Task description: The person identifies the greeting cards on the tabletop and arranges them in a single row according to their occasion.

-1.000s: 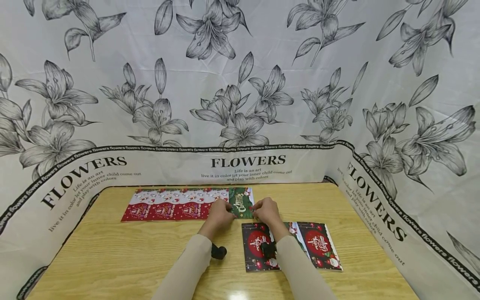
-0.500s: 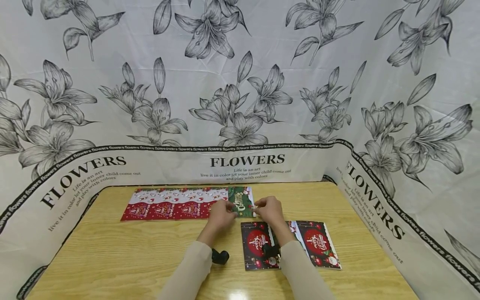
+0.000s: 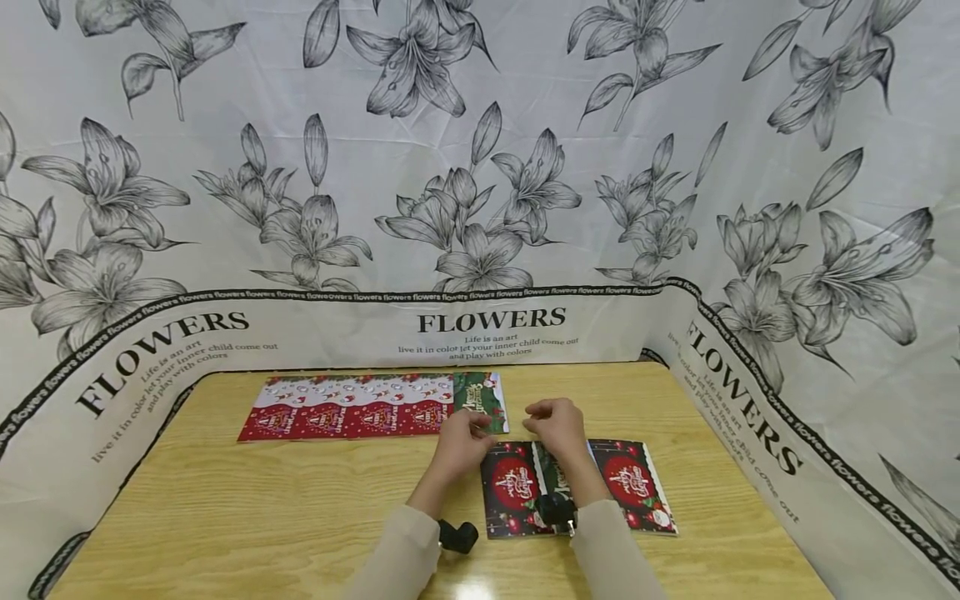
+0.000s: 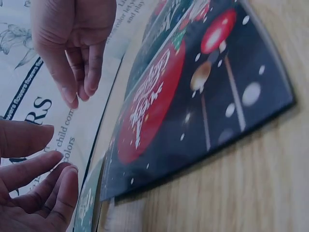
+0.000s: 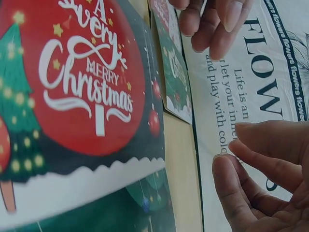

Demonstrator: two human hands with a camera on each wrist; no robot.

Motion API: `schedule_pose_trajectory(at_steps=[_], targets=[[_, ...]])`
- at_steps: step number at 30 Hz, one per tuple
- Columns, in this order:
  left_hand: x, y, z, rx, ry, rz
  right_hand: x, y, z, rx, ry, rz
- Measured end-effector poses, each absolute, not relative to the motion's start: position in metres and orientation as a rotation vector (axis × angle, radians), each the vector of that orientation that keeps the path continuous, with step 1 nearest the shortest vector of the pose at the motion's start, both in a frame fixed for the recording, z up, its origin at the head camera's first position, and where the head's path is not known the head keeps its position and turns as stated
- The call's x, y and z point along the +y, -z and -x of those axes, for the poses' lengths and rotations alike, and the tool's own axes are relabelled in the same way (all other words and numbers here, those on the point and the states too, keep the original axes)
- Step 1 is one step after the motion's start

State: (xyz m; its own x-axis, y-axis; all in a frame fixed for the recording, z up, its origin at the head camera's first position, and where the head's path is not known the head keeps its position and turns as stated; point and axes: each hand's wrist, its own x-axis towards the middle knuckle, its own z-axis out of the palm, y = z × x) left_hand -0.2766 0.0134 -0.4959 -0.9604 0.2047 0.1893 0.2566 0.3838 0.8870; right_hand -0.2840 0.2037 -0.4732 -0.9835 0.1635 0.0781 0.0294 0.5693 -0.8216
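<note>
My left hand (image 3: 461, 446) is above the near edge of a green Christmas card (image 3: 480, 400), its thumb and fingers apart with nothing between them. That card lies at the right end of an overlapping row of red-and-white Christmas cards (image 3: 375, 419). My right hand (image 3: 558, 429), also holding nothing, hovers at the far edge of a second group: black cards (image 3: 633, 487) with red circles and a green card (image 3: 553, 477) between them. In the left wrist view, the fingers (image 4: 63, 203) of my left hand are loosely bent. My right wrist hides part of the second group.
The wooden table (image 3: 262, 517) runs up to a white curtain (image 3: 480, 333) printed with flowers and lettering, which surrounds its back and sides. Black wrist camera mounts (image 3: 457, 537) stick out at my sleeves (image 3: 401, 550).
Both hands have drawn away from the green card, the left towards me and the right to the right. The back row of cards stays in place.
</note>
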Motion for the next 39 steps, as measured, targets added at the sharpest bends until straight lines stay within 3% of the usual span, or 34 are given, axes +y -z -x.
schedule_pose_trajectory(at_steps=[39], targets=[[0.083, 0.508, 0.239, -2.625, 1.850, 0.625, 0.277, 0.479, 0.253, -2.755, -1.163, 0.348]])
